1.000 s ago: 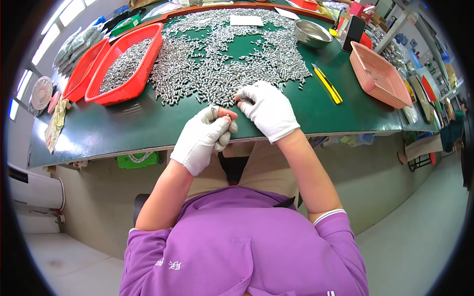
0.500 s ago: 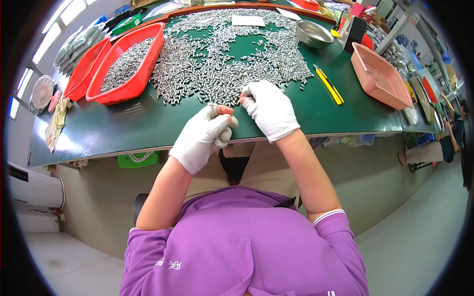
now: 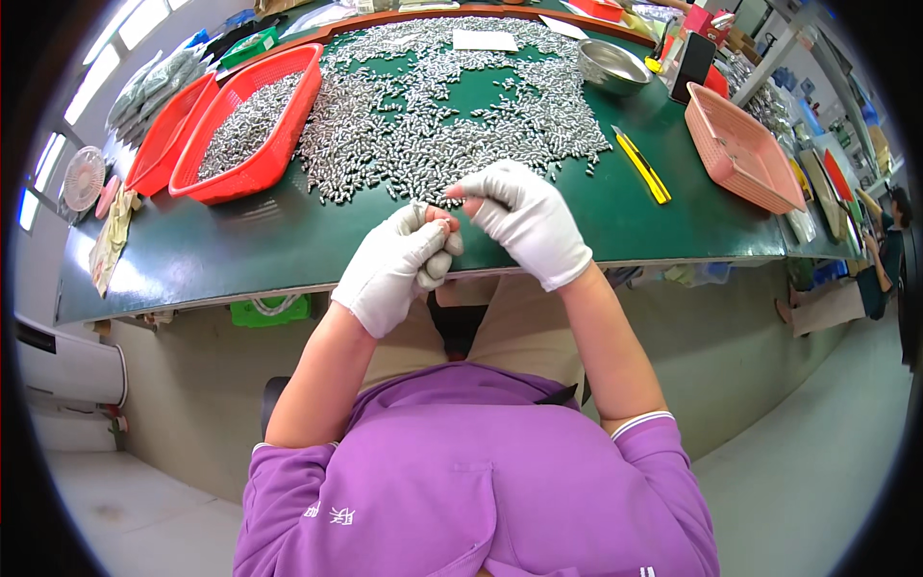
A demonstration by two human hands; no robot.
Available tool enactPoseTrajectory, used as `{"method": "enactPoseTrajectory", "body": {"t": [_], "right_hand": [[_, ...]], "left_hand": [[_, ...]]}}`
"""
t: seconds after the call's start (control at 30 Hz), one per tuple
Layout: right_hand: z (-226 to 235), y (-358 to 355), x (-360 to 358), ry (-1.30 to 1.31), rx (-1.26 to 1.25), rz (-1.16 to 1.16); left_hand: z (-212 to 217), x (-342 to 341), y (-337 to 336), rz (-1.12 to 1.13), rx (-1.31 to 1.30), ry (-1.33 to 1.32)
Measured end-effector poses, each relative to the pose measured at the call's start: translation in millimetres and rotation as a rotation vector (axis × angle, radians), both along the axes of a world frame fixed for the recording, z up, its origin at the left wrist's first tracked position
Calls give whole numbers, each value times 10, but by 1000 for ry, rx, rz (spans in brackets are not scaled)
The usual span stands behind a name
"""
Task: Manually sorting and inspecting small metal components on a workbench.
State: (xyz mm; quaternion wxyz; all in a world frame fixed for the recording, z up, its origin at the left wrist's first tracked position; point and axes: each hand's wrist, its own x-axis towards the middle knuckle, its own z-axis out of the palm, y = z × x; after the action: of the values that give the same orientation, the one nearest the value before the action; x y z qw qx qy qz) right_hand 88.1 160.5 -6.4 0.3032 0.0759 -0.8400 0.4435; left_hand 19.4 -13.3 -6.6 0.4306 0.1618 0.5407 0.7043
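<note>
My left hand (image 3: 392,266), in a white glove with bare fingertips, is closed just in front of the near edge of the table's spread of metal parts. Its thumb and fingers are pinched together, and whatever they hold is hidden. Facing it, my right hand (image 3: 524,219), gloved the same way, is bent with thumb and forefinger tips close together beside the left fingertips. Anything between them is too small to make out. Beyond both hands lies a wide layer of small silvery, capsule-shaped metal parts (image 3: 404,135), some loose at its front edge.
A red basket (image 3: 306,106) of similar parts stands left, beside another red basket (image 3: 144,168). To the right are a yellow utility knife (image 3: 642,168), a metal bowl (image 3: 612,65), a pink basket (image 3: 740,183) and a phone (image 3: 691,67). The green table's (image 3: 260,245) front edge runs below my hands.
My right hand has drawn back from the edge of the metal parts, its fingertips shifting left toward the left hand's. The left hand has stayed almost still.
</note>
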Motion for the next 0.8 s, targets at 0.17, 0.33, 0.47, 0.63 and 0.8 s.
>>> {"method": "enactPoseTrajectory", "body": {"t": [0.17, 0.33, 0.47, 0.63, 0.8], "right_hand": [[-56, 177, -35, -260, 157, -368], [-76, 157, -55, -306, 402, -455], [-106, 162, -77, -281, 484, -475], [-118, 160, -63, -218, 350, -431], [-84, 162, -15, -144, 105, -382]], "left_hand": [[41, 32, -6, 20, 39, -49], [30, 35, -13, 14, 64, -25], [31, 35, -7, 9, 70, -25], [16, 20, -10, 6, 80, -38], [20, 36, 2, 20, 88, -46]]}}
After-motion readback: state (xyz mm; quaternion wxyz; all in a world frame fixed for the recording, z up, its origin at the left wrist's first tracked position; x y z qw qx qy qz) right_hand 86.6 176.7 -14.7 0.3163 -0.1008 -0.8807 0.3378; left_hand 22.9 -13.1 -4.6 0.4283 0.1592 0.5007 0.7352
